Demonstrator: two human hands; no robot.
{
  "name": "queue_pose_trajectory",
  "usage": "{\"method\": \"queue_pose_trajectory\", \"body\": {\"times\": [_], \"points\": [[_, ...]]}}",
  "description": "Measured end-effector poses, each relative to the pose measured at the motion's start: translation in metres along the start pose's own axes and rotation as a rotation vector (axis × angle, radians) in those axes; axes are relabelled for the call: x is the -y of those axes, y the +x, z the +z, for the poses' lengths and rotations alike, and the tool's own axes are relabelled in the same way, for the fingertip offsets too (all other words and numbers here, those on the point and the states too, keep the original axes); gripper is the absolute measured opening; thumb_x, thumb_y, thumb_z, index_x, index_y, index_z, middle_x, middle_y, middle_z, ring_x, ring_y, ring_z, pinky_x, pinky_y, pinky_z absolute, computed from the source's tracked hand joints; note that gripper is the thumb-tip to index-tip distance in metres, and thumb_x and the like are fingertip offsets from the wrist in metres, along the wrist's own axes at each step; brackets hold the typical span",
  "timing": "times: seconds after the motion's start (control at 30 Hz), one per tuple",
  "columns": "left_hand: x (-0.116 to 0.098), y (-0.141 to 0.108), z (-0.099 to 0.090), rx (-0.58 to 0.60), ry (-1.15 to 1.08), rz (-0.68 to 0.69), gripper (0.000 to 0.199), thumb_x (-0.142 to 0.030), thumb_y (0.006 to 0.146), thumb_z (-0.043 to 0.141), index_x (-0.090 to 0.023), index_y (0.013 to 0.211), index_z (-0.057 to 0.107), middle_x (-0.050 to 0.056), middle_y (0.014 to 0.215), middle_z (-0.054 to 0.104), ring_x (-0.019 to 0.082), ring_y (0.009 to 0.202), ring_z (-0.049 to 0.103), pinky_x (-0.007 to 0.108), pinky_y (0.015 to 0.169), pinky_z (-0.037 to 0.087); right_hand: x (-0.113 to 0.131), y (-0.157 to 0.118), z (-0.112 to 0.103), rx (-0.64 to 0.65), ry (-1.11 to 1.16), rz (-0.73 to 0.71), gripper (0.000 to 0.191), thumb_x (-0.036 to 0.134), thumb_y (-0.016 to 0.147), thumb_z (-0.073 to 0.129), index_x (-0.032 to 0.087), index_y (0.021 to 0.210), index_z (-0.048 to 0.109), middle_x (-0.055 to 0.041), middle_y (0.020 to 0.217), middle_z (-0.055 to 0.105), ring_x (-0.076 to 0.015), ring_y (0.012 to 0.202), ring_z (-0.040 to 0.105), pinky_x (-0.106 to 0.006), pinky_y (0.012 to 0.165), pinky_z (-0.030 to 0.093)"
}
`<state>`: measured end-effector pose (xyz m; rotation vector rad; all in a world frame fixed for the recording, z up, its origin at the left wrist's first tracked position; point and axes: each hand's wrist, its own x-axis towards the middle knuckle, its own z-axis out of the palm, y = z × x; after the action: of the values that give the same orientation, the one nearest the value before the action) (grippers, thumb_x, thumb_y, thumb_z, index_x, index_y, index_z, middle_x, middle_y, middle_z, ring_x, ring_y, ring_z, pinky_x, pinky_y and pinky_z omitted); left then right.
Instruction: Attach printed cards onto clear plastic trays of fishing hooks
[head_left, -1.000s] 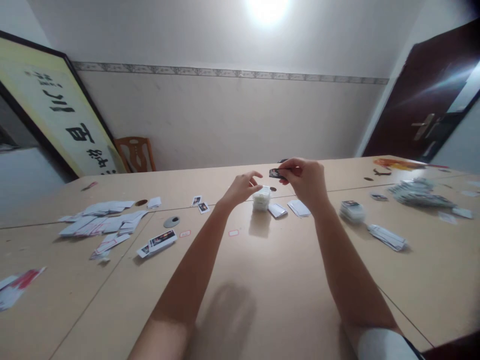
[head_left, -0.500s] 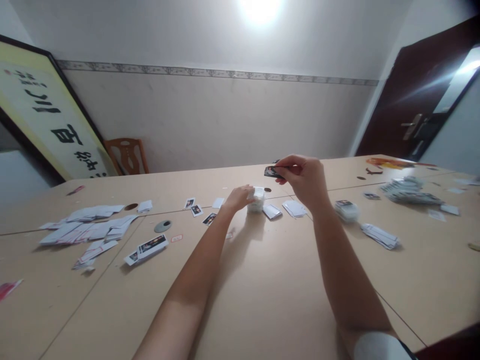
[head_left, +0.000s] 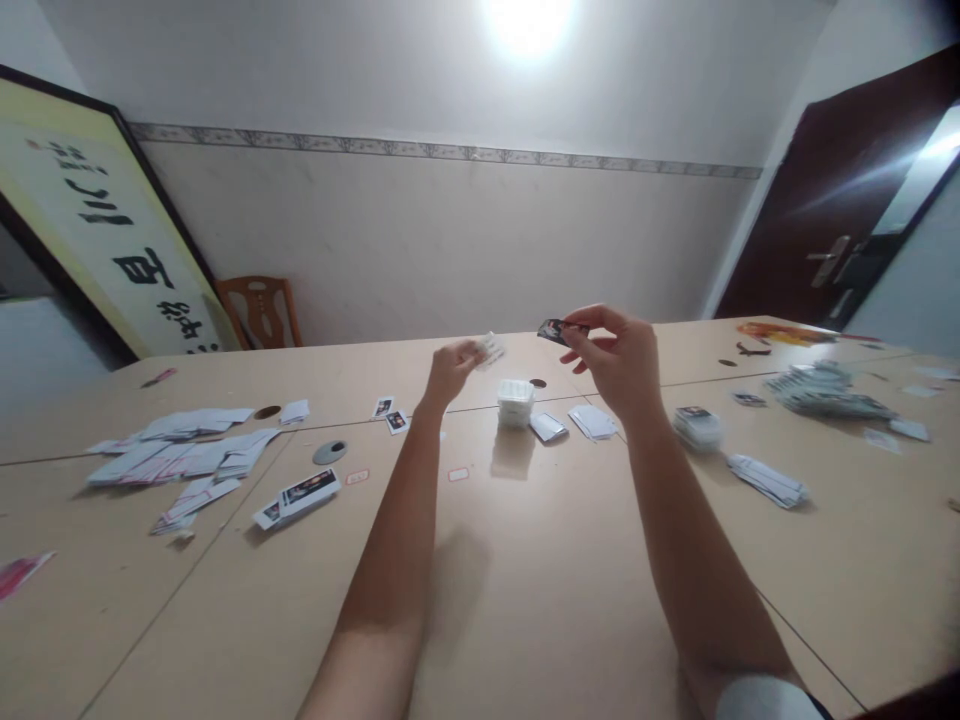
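Observation:
My left hand (head_left: 453, 372) is closed on a thin, clear plastic piece (head_left: 491, 350), raised left of and above a stack of clear plastic trays (head_left: 515, 403). Between the thumb and fingers of my right hand (head_left: 611, 355) is a small dark printed card (head_left: 561, 331), held up over the table's far part. Just right of the tray stack lie a white packet (head_left: 548, 428) and some white cards (head_left: 592, 421). Two small picture cards (head_left: 396, 421) lie left of the stack, near my left forearm.
White paper pieces (head_left: 180, 450) spread over the table's left side, near a box with pictures (head_left: 307, 490) and a grey disc (head_left: 329, 452). Clear packs (head_left: 697, 428), a white bundle (head_left: 767, 481) and a plastic heap (head_left: 829, 392) lie right. A chair (head_left: 260, 312) stands behind.
My left hand has lifted off the tray stack, up and to the left, with a clear piece in it. My right hand has shifted slightly right, still holding the dark card.

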<state>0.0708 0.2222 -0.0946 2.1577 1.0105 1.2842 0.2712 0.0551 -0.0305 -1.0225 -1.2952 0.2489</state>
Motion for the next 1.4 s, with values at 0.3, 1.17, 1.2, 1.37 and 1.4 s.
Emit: {"method": "queue_pose_trajectory", "body": {"times": [0.3, 1.17, 1.2, 1.37, 1.4], "points": [[-0.077, -0.040, -0.080, 0.049, -0.481, -0.137, 0.037, -0.037, 0.071, 0.079, -0.016, 0.095, 0.059, 0.006, 0.086, 0.075, 0.018, 0.077, 0.073, 0.031, 0.077, 0.057, -0.005, -0.019, 0.040, 0.083, 0.417, 0.141, 0.045, 0.030, 0.071, 0.076, 0.026, 0.113, 0.063, -0.0094, 0.129, 0.052, -0.0179, 0.075, 0.074, -0.032, 0.061, 0.061], [-0.153, -0.086, -0.071, 0.137, 0.105, 0.156, 0.014, -0.022, 0.084, 0.066, -0.022, 0.094, 0.076, 0.001, 0.099, 0.078, 0.017, 0.087, 0.075, 0.027, 0.078, 0.060, 0.030, -0.017, 0.119, -0.278, 0.972, 0.431, 0.079, 0.039, 0.071, 0.074, 0.028, 0.137, 0.032, -0.0079, 0.125, 0.057, -0.0246, 0.108, 0.064, -0.044, 0.086, 0.054], [-0.152, -0.086, -0.071, 0.153, 0.087, 0.157, 0.015, -0.021, 0.084, 0.066, -0.021, 0.095, 0.077, 0.001, 0.101, 0.078, 0.017, 0.086, 0.075, 0.026, 0.076, 0.059, 0.029, -0.016, 0.119, -0.283, 0.982, 0.448, 0.078, 0.040, 0.071, 0.074, 0.027, 0.136, 0.033, -0.0086, 0.125, 0.057, -0.0247, 0.106, 0.064, -0.044, 0.084, 0.054], [-0.155, -0.085, -0.067, 0.118, 0.240, 0.186, 0.016, -0.019, 0.082, 0.064, -0.020, 0.091, 0.077, 0.001, 0.087, 0.077, 0.016, 0.076, 0.072, 0.025, 0.068, 0.055, 0.029, -0.016, 0.121, -0.331, 1.035, 0.553, 0.074, 0.040, 0.071, 0.071, 0.028, 0.133, 0.033, -0.0105, 0.136, 0.048, -0.0265, 0.110, 0.063, -0.042, 0.078, 0.057], [-0.157, -0.085, -0.065, 0.113, 0.292, 0.189, 0.015, -0.017, 0.082, 0.063, -0.019, 0.087, 0.076, 0.000, 0.082, 0.076, 0.016, 0.073, 0.071, 0.025, 0.066, 0.053, 0.030, -0.017, 0.122, -0.336, 1.033, 0.570, 0.073, 0.040, 0.071, 0.071, 0.028, 0.133, 0.034, -0.0107, 0.137, 0.047, -0.0270, 0.112, 0.062, -0.042, 0.078, 0.057]]}}
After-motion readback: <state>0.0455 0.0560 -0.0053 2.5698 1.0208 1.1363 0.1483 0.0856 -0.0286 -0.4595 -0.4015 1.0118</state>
